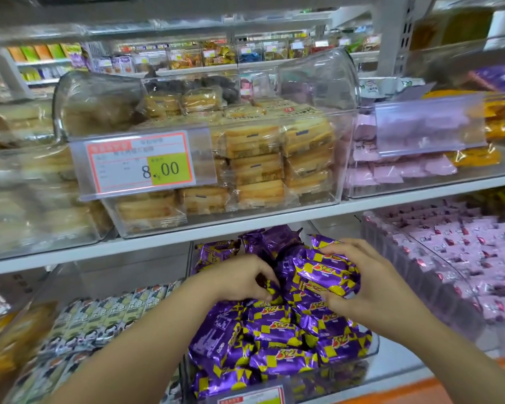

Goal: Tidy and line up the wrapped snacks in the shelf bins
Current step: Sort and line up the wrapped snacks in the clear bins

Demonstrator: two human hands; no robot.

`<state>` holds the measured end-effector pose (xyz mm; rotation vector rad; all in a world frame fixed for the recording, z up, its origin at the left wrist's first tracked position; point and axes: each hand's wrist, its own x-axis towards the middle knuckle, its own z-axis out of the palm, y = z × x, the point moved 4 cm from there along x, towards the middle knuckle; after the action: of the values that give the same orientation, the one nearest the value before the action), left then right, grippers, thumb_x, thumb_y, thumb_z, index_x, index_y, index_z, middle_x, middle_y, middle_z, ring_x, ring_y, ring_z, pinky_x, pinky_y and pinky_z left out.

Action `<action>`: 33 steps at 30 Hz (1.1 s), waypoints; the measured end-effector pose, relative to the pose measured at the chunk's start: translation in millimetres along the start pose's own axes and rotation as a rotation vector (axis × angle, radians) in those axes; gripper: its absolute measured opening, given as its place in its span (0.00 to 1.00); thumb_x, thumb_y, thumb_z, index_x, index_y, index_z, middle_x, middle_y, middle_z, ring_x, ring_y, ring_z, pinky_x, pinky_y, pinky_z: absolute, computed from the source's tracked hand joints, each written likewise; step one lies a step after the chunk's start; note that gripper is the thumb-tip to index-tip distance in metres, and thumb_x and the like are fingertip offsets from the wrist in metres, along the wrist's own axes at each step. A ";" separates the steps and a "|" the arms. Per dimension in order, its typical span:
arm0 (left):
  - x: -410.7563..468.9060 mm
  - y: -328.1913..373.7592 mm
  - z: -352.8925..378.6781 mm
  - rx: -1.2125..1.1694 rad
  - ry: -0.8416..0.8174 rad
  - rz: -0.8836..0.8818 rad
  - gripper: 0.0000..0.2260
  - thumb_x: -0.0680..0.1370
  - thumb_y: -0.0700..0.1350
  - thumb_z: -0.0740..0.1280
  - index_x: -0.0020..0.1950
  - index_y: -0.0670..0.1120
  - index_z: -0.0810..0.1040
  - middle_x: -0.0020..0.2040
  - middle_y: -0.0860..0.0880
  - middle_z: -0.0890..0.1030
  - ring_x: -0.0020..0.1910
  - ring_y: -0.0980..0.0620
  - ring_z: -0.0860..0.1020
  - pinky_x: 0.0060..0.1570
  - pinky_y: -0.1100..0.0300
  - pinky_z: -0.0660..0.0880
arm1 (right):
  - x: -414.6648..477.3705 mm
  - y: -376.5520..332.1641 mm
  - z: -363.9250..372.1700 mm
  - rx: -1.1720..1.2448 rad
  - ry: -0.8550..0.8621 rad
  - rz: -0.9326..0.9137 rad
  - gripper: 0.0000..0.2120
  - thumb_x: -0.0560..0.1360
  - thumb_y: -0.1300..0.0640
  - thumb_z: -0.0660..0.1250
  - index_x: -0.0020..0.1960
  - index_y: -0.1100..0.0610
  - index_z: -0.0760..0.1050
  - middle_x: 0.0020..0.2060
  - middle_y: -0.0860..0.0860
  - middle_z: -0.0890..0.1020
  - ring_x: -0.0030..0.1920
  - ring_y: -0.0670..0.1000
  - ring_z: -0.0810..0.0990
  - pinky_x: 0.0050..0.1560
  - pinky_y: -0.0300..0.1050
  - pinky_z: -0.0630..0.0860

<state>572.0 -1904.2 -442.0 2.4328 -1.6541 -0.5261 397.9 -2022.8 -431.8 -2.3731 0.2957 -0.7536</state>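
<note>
The shelf runs across my whole view in white boards, one above my hands and one below. On the upper board stands a clear bin stacked with wrapped cake slices; its curved lid is tipped up. To my right, on the lower level, a bin of pink snacks lies in tidy rows. Directly in front of me is the lower bin, a clear tub holding the purple snacks, which have purple and yellow wrappers. These lie in a loose heap: some flat near the front, others tilted or on end toward the back. Just left of that bin, black and white packets stand in a row. A price tag with red border and green panel hangs on the front of the upper bin.

Both hands are inside the lower bin, over the heap. My right hand grasps a bundle of several purple packs, fingers on top, thumb beneath, lifted slightly above the rest. My left hand is curled downward, fingertips and thumb pinching a pack at the middle of the heap.
</note>
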 end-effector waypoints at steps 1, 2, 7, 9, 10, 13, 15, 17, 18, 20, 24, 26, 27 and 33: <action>0.0 -1.5 2.5 0.016 -0.020 -0.011 0.16 0.75 0.49 0.70 0.63 0.53 0.78 0.59 0.54 0.79 0.58 0.54 0.75 0.48 0.66 0.65 | -0.1 0.6 -0.1 -0.001 0.001 0.001 0.28 0.61 0.52 0.77 0.56 0.36 0.70 0.57 0.32 0.67 0.53 0.37 0.74 0.49 0.29 0.70; 0.4 -2.6 4.8 0.028 -0.033 -0.021 0.16 0.76 0.49 0.70 0.64 0.53 0.77 0.62 0.53 0.78 0.60 0.53 0.74 0.49 0.65 0.66 | 0.1 1.3 -0.1 0.000 0.005 0.000 0.28 0.62 0.53 0.77 0.57 0.37 0.71 0.57 0.32 0.68 0.54 0.37 0.74 0.50 0.30 0.70; -1.4 0.4 11.1 0.016 -0.112 -0.064 0.23 0.76 0.51 0.70 0.69 0.53 0.71 0.63 0.50 0.77 0.59 0.51 0.75 0.53 0.62 0.69 | 0.7 2.8 0.0 -0.002 0.012 -0.007 0.27 0.59 0.45 0.74 0.57 0.37 0.71 0.57 0.32 0.68 0.53 0.38 0.75 0.50 0.33 0.72; -4.2 0.5 12.6 -0.025 -0.184 -0.086 0.24 0.78 0.51 0.67 0.73 0.51 0.66 0.64 0.49 0.77 0.60 0.52 0.75 0.54 0.62 0.68 | 0.3 2.1 0.6 -0.003 0.017 -0.006 0.28 0.56 0.39 0.67 0.57 0.37 0.71 0.57 0.32 0.68 0.53 0.39 0.75 0.50 0.32 0.71; -5.0 0.2 11.8 -0.036 -0.206 -0.084 0.24 0.79 0.50 0.65 0.74 0.50 0.64 0.64 0.50 0.78 0.60 0.53 0.75 0.53 0.64 0.68 | 0.3 2.7 1.0 -0.001 0.017 -0.005 0.29 0.56 0.38 0.65 0.58 0.37 0.71 0.57 0.31 0.67 0.53 0.38 0.75 0.50 0.32 0.72; -7.2 -2.3 3.1 -0.081 -0.202 -0.067 0.20 0.81 0.43 0.61 0.74 0.47 0.65 0.64 0.51 0.78 0.60 0.56 0.75 0.55 0.66 0.68 | 0.0 3.8 1.2 0.009 0.017 -0.015 0.28 0.58 0.42 0.71 0.58 0.37 0.71 0.57 0.31 0.68 0.54 0.37 0.74 0.52 0.34 0.72; -7.1 -7.9 -4.9 -0.181 -0.135 -0.081 0.17 0.81 0.38 0.59 0.70 0.45 0.69 0.64 0.49 0.78 0.60 0.55 0.76 0.59 0.65 0.70 | -0.6 3.9 -1.1 0.032 0.042 -0.021 0.27 0.61 0.49 0.77 0.57 0.36 0.71 0.56 0.30 0.68 0.55 0.37 0.74 0.52 0.33 0.71; -7.2 -13.2 -14.7 -0.280 -0.037 -0.111 0.16 0.81 0.34 0.56 0.67 0.43 0.72 0.59 0.47 0.79 0.53 0.55 0.79 0.55 0.65 0.72 | -1.3 2.2 -7.1 0.057 0.114 -0.040 0.26 0.60 0.49 0.76 0.55 0.36 0.71 0.56 0.31 0.69 0.54 0.35 0.74 0.51 0.27 0.69; -7.5 -14.8 -18.9 -0.299 0.007 -0.121 0.16 0.81 0.34 0.55 0.66 0.43 0.72 0.57 0.48 0.80 0.50 0.56 0.79 0.52 0.67 0.72 | -1.8 1.6 -10.5 0.063 0.158 -0.046 0.25 0.60 0.49 0.74 0.54 0.35 0.71 0.56 0.32 0.69 0.53 0.34 0.73 0.51 0.25 0.67; -6.2 -15.8 -23.6 -0.256 0.041 -0.128 0.14 0.81 0.36 0.58 0.65 0.45 0.73 0.56 0.50 0.81 0.51 0.57 0.79 0.52 0.68 0.73 | -3.1 3.4 -15.9 0.052 0.229 -0.045 0.25 0.60 0.50 0.72 0.54 0.35 0.71 0.58 0.36 0.70 0.53 0.35 0.73 0.50 0.22 0.65; -2.0 -9.7 -2.6 -0.114 -0.147 -0.128 0.16 0.77 0.45 0.68 0.65 0.47 0.76 0.58 0.51 0.81 0.57 0.54 0.78 0.60 0.62 0.71 | -6.8 14.7 -19.3 0.018 0.258 -0.006 0.25 0.60 0.44 0.70 0.56 0.35 0.71 0.59 0.39 0.69 0.55 0.40 0.74 0.52 0.27 0.68; -0.6 -6.2 6.7 -0.119 -0.164 -0.144 0.15 0.75 0.48 0.71 0.61 0.49 0.79 0.53 0.52 0.81 0.54 0.55 0.78 0.56 0.62 0.71 | -8.1 18.3 -19.3 0.016 0.267 0.003 0.25 0.60 0.45 0.70 0.55 0.32 0.70 0.58 0.40 0.69 0.53 0.42 0.76 0.52 0.40 0.74; -0.6 -4.2 9.1 -0.132 -0.152 -0.144 0.14 0.75 0.49 0.71 0.60 0.49 0.79 0.51 0.54 0.81 0.52 0.56 0.78 0.53 0.63 0.71 | -8.4 18.4 -19.3 0.017 0.278 0.010 0.26 0.60 0.47 0.72 0.55 0.32 0.70 0.58 0.39 0.69 0.51 0.42 0.77 0.49 0.44 0.76; -4.2 8.1 13.9 0.112 -0.053 -0.116 0.14 0.76 0.51 0.69 0.61 0.52 0.77 0.55 0.54 0.80 0.52 0.56 0.77 0.51 0.63 0.69 | -8.8 23.3 -25.6 -0.050 0.438 0.076 0.28 0.60 0.62 0.77 0.57 0.45 0.74 0.55 0.41 0.67 0.49 0.47 0.75 0.48 0.39 0.69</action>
<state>558.4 -1902.5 -451.4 2.6293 -1.6109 -0.5318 375.3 -2050.4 -433.8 -2.2076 0.5885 -1.2387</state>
